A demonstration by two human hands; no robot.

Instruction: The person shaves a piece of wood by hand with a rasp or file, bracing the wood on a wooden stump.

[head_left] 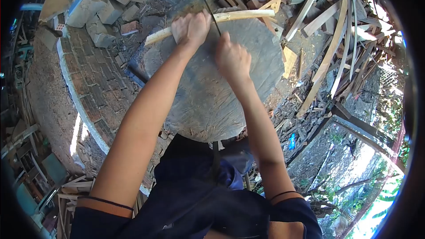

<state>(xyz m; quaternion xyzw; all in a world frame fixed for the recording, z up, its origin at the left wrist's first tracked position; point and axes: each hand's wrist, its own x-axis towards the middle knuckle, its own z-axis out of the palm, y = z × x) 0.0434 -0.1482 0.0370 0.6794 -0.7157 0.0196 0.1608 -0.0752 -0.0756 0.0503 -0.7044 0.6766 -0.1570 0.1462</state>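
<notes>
A pale wooden stick lies across the far part of a round chopping block, its left end sloping down toward the block's edge. My left hand is closed over the stick left of its middle, knuckles up. In a closed fist, my right hand grips a long blade. Seen nearly edge-on, this blade is a thin dark line pointing away and crossing the stick just right of my left hand. Its handle is hidden inside my fist, and I cannot tell whether it is a saw or a machete.
Offcuts and long wooden strips are heaped right of the block. Broken concrete pieces lie at the back left, beside a brick-paved strip. A wire-mesh frame stands at right, and wood scraps cover the ground at lower left.
</notes>
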